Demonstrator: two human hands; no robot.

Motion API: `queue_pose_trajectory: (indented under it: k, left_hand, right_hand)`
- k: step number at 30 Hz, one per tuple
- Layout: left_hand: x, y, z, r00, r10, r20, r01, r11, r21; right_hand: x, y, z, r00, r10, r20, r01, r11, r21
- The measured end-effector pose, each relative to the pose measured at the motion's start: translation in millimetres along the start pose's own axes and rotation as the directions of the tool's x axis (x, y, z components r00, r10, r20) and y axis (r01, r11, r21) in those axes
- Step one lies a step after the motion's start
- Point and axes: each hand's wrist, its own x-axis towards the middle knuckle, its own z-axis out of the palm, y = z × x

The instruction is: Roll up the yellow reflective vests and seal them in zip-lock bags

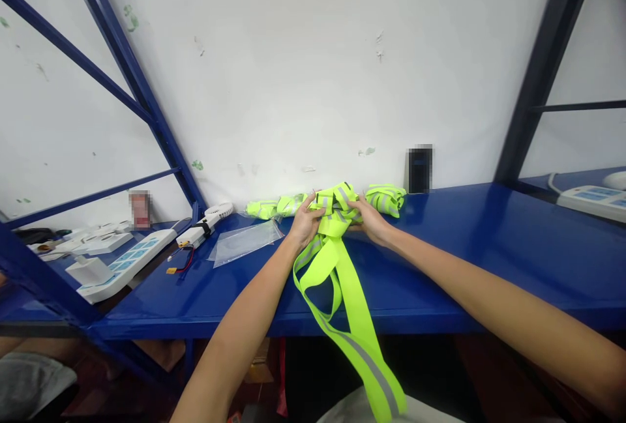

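A bright yellow-green reflective strap (pixel 349 273) with grey stripes is bunched up between my two hands above the blue shelf. My left hand (pixel 307 222) grips the bundle from the left, fingers curled round it. On the other side my right hand (pixel 372 219) pinches the bundle's edge. Long loops of the strap hang over the shelf's front edge toward my lap. Behind my hands lie more rolled reflective straps, one bundle (pixel 386 199) to the right and others (pixel 276 206) to the left. Clear plastic bags (pixel 247 244) lie flat left of my left hand.
A white handheld fan (pixel 218 211) and a battery pack with red-black wires (pixel 183 260) lie at the left. Beyond the blue frame post are a power strip (pixel 130 266) and chargers. A dark phone-like object (pixel 419 170) leans on the wall. Another power strip (pixel 596 201) sits far right.
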Motion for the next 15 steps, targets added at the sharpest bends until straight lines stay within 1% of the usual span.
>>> queue_pose_trajectory:
  k: [2,4,7,10,13,15]
  left_hand:
    - [-1,1,0.1,1.000,0.021,-0.021,-0.020,0.999,0.045]
    - [-2,4,0.1,0.999,0.026,-0.034,-0.022,0.992,0.127]
    - [-4,8,1.9,0.997,0.052,-0.053,-0.038,0.972,0.230]
    - [-5,10,6.7,0.991,0.109,-0.080,-0.086,0.964,0.253]
    - [-6,12,10.5,0.987,0.133,-0.094,-0.104,0.958,0.268]
    - [-6,12,10.9,0.984,0.146,-0.106,-0.113,0.955,0.274]
  right_hand:
    - [0,0,-1,1.000,-0.006,-0.007,0.005,0.999,-0.052]
    - [0,0,-1,1.000,0.030,-0.005,-0.030,0.998,-0.061]
    - [-3,-4,1,0.991,0.105,0.079,-0.109,0.993,0.049]
    - [-6,-8,2,0.975,0.139,0.171,-0.168,0.971,0.167]
    - [-8,-12,3,0.967,0.172,0.190,-0.211,0.954,0.211]
    - [-8,-13,4,0.965,0.178,0.192,-0.218,0.953,0.212]
